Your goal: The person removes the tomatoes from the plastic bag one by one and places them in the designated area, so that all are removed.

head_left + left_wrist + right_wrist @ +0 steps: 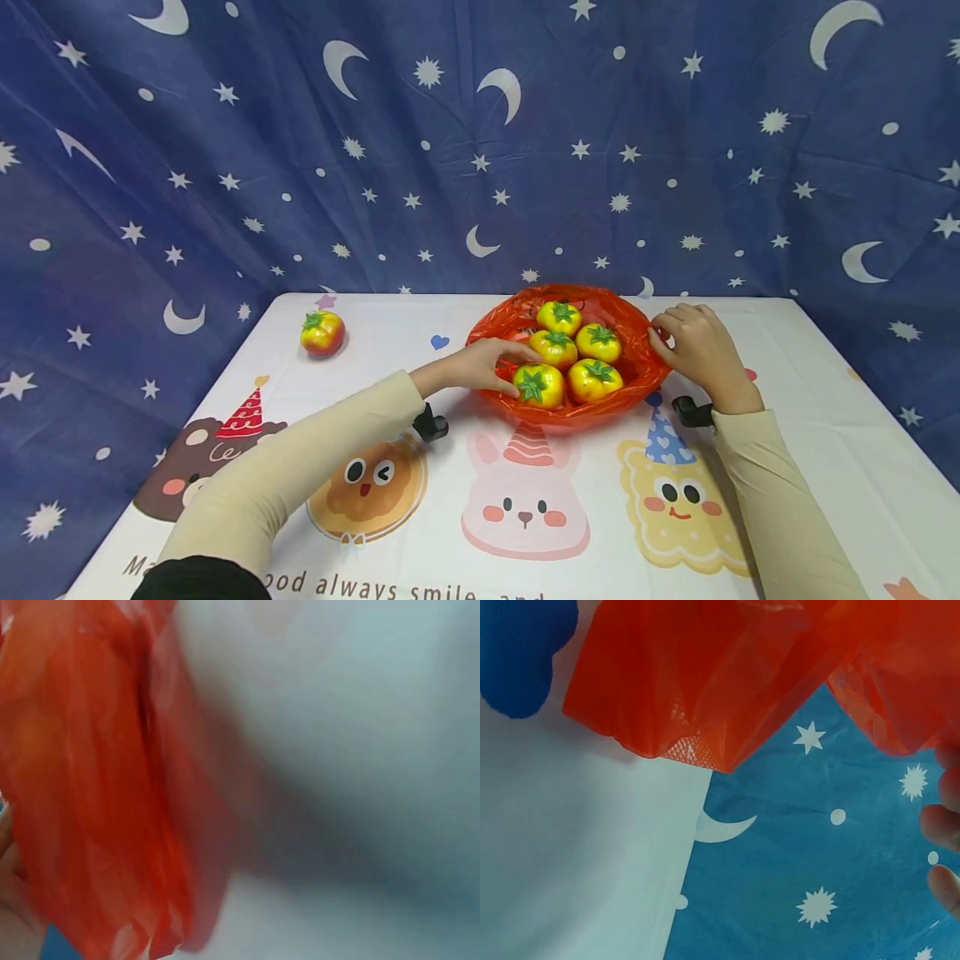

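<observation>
A red plastic bag (495,321) lies spread wide on the table, holding several yellow tomatoes, among them a back tomato (558,316) and a right front tomato (595,381). My left hand (487,365) reaches over the bag's left rim, thumb and fingers around the left front tomato (540,387). On the opposite side, my right hand (696,346) pinches the bag's right rim. In the right wrist view, fingertips (943,821) show at the right edge beside the bag. Red plastic (82,787) fills the left of the left wrist view, which hides the left hand's grip.
One more red-and-yellow tomato (323,333) stands apart at the table's back left. The white tablecloth (435,567) carries printed cartoon figures. Behind the table hangs a blue curtain (420,108) with moons and stars.
</observation>
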### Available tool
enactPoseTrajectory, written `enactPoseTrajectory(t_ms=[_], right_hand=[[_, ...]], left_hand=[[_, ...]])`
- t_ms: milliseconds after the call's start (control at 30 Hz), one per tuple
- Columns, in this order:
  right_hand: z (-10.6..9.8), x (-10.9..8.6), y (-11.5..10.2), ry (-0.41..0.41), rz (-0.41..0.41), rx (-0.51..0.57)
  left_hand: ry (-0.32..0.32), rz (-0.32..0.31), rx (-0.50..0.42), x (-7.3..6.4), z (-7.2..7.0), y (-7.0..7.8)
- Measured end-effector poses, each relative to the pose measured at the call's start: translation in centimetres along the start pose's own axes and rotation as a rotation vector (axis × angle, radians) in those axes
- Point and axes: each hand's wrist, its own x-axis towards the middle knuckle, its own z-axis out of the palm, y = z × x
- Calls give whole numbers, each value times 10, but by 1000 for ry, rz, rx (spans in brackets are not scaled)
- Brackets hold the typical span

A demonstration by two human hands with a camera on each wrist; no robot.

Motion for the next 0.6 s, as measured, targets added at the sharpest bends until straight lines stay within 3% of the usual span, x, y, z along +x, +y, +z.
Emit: enactPoseTrajectory(t_ms=[267,600], right_hand=[[0,0,0,5,-1,6],[0,0,1,19,-10,17]], left_hand=[[-3,-57,71,3,9,-1],[1,-58,96,6,19,-5]])
